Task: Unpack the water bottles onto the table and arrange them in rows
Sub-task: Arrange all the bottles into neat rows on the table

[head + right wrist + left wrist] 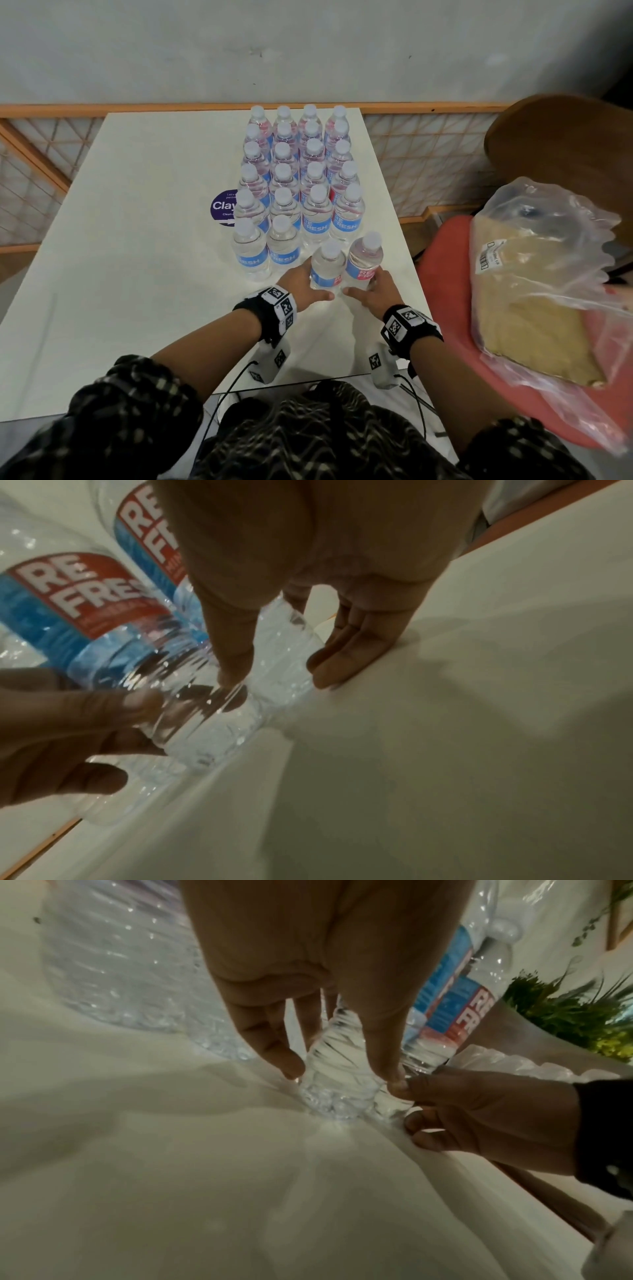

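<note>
Several clear water bottles [298, 178] with white caps and blue labels stand in four columns on the white table [137, 274]. At the front of the block, my left hand [308, 284] grips the lower part of one bottle [327, 267]; thumb and fingers wrap its base [337, 1096]. Beside it my right hand [371, 287] grips another bottle [364, 262], which leans slightly right. In the right wrist view that hand [279, 674] holds the clear base [281, 637] on the table. The two thumbs nearly touch.
The table's right edge [407, 240] runs close by my right hand. A red chair [445, 274] at right holds crumpled plastic wrap with a cardboard tray [534, 284]. A purple round sticker [222, 207] lies left of the bottles. A wooden lattice screen [428, 154] stands behind.
</note>
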